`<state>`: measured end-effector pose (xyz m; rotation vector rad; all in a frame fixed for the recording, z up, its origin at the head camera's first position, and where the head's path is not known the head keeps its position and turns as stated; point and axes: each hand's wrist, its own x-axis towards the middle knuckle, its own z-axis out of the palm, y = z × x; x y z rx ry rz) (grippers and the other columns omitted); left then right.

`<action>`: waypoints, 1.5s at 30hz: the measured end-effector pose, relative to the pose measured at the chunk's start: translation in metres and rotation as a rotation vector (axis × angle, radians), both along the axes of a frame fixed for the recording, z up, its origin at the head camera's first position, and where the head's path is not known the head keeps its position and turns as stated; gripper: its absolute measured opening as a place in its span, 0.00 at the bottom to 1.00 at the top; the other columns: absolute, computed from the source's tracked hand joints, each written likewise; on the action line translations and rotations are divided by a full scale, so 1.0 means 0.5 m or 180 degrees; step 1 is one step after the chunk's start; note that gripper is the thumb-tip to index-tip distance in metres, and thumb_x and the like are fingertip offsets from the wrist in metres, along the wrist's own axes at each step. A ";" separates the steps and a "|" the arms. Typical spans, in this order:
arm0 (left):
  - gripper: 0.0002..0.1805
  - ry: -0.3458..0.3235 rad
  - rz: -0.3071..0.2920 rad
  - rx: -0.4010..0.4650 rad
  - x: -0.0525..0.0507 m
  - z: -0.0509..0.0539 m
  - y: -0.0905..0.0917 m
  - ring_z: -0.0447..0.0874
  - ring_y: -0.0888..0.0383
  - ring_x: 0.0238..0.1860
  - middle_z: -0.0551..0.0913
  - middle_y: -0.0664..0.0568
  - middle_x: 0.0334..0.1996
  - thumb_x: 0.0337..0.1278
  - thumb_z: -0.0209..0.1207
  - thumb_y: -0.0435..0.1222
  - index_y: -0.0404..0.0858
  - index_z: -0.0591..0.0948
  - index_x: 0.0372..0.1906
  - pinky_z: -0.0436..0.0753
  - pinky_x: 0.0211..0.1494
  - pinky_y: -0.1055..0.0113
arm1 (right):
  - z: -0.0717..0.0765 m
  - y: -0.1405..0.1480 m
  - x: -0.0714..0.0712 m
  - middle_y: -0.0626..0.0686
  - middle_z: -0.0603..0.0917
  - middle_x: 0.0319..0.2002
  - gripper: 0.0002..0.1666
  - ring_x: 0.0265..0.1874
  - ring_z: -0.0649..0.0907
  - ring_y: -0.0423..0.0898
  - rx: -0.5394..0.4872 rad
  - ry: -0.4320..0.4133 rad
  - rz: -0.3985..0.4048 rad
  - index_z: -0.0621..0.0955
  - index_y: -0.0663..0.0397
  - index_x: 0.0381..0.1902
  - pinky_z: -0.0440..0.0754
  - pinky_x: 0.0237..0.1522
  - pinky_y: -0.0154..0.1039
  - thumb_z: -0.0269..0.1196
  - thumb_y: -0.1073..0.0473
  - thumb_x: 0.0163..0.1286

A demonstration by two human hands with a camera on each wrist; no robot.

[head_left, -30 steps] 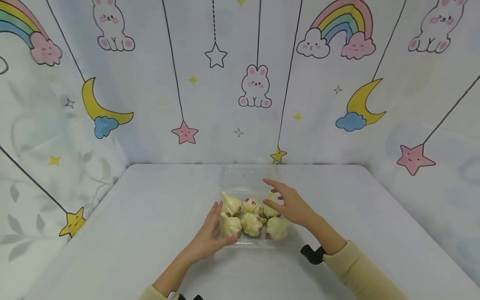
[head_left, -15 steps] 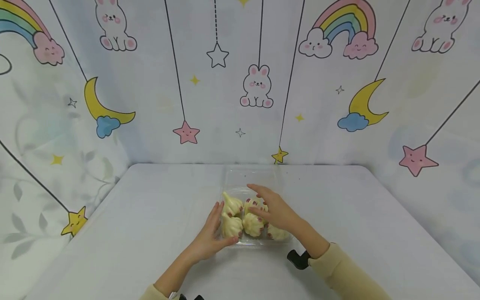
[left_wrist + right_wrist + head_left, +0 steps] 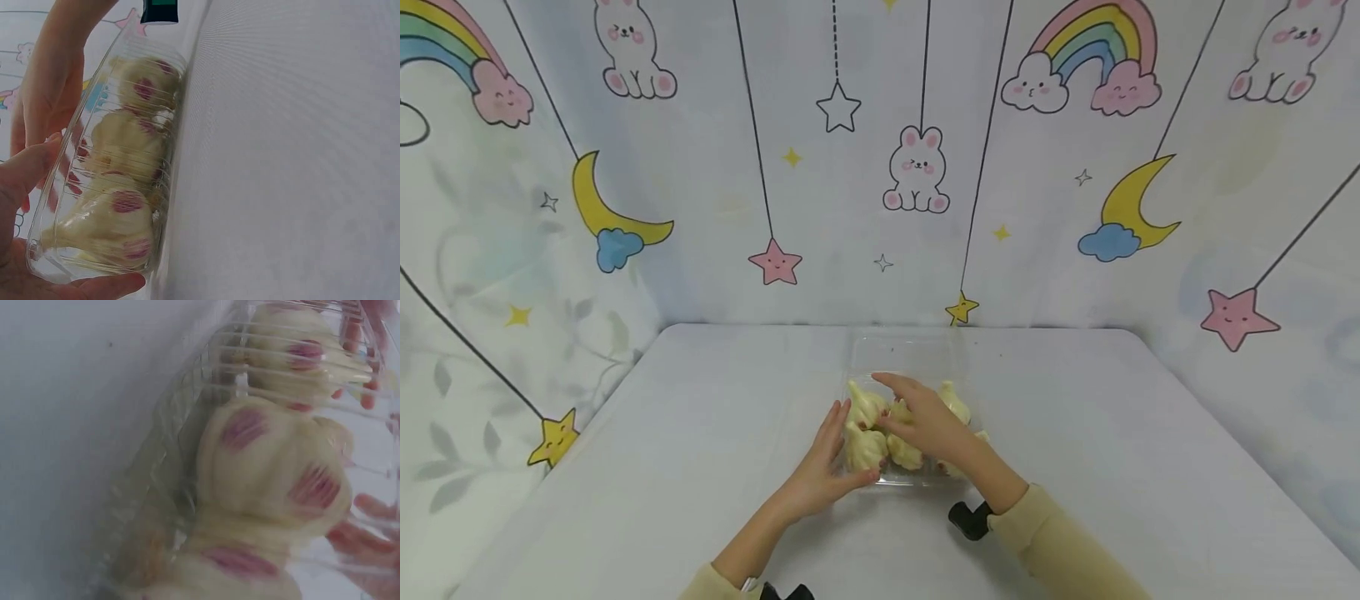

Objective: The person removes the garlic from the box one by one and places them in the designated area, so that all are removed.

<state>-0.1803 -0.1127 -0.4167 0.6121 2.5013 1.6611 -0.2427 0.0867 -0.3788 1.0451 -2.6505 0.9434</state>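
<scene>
Several cream garlic bulbs with purple patches sit in two rows in a clear plastic box. My left hand touches the near left corner of the box, its fingers straight along the left side and its thumb at the front edge. My right hand is over the middle of the box, thumb and index finger apart, above a partly covered garlic bulb. Through the clear wall in the right wrist view, fingertips show behind a garlic bulb; contact cannot be told.
The transparent lid lies folded back behind the box. A white cloth covers the table. A patterned curtain hangs behind it. A black wrist mount hangs under the right forearm.
My right hand has moved left and slightly down across the box, from the right-hand garlic bulbs to the middle ones. My left hand has stayed at the corner.
</scene>
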 end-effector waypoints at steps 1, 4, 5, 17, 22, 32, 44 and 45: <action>0.54 0.0002 -0.0002 -0.0010 -0.001 -0.001 0.000 0.49 0.35 0.66 0.31 0.39 0.70 0.49 0.65 0.42 0.44 0.40 0.72 0.60 0.63 0.46 | 0.000 -0.003 0.000 0.52 0.69 0.62 0.35 0.48 0.77 0.53 0.0015 0.0005 -0.0005 0.65 0.50 0.65 0.78 0.47 0.44 0.63 0.54 0.62; 0.54 0.0030 -0.0005 -0.0063 -0.005 -0.004 0.001 0.50 0.34 0.66 0.31 0.38 0.70 0.50 0.65 0.43 0.42 0.39 0.72 0.60 0.63 0.46 | -0.001 -0.011 -0.003 0.54 0.69 0.62 0.34 0.52 0.75 0.54 0.0030 0.0039 0.0011 0.66 0.51 0.65 0.77 0.50 0.46 0.63 0.56 0.62; 0.55 0.0031 -0.0001 -0.0076 -0.006 -0.005 0.001 0.50 0.34 0.66 0.31 0.39 0.70 0.50 0.65 0.43 0.42 0.39 0.72 0.60 0.63 0.46 | -0.001 -0.014 -0.004 0.54 0.69 0.62 0.34 0.54 0.74 0.54 0.0049 0.0062 0.0011 0.66 0.51 0.64 0.76 0.51 0.47 0.63 0.56 0.62; 0.56 -0.0029 0.0026 -0.0067 -0.003 -0.004 0.000 0.50 0.36 0.66 0.31 0.40 0.70 0.48 0.66 0.43 0.42 0.38 0.72 0.60 0.64 0.47 | -0.003 -0.046 -0.022 0.55 0.72 0.59 0.33 0.59 0.70 0.53 0.0274 0.0086 -0.0045 0.70 0.49 0.62 0.69 0.58 0.49 0.66 0.62 0.58; 0.56 0.0000 0.0038 -0.0088 -0.004 -0.005 -0.002 0.50 0.37 0.66 0.31 0.40 0.70 0.49 0.65 0.43 0.42 0.38 0.72 0.59 0.65 0.48 | -0.008 -0.060 -0.031 0.54 0.72 0.58 0.34 0.58 0.71 0.52 0.0435 0.0032 -0.0093 0.71 0.47 0.62 0.71 0.57 0.48 0.67 0.58 0.57; 0.56 -0.0057 -0.0026 -0.0045 -0.005 -0.005 0.001 0.49 0.35 0.66 0.29 0.40 0.70 0.49 0.65 0.43 0.43 0.37 0.72 0.59 0.64 0.46 | -0.009 -0.070 -0.036 0.56 0.72 0.59 0.37 0.59 0.69 0.56 0.0620 -0.0239 -0.0260 0.69 0.45 0.63 0.53 0.57 0.71 0.68 0.56 0.55; 0.56 -0.0080 -0.0011 -0.0052 -0.004 -0.003 0.000 0.46 0.40 0.68 0.29 0.41 0.70 0.49 0.65 0.43 0.43 0.37 0.72 0.58 0.65 0.49 | -0.014 -0.081 -0.038 0.57 0.73 0.58 0.44 0.59 0.70 0.54 0.1060 -0.0226 -0.0576 0.62 0.37 0.68 0.48 0.56 0.74 0.68 0.48 0.55; 0.56 -0.0080 -0.0010 -0.0049 -0.004 -0.003 0.001 0.46 0.40 0.68 0.30 0.41 0.70 0.49 0.66 0.43 0.43 0.37 0.72 0.57 0.66 0.50 | -0.015 -0.081 -0.039 0.57 0.73 0.58 0.44 0.59 0.71 0.54 0.1082 -0.0189 -0.0594 0.62 0.37 0.68 0.48 0.56 0.74 0.68 0.48 0.55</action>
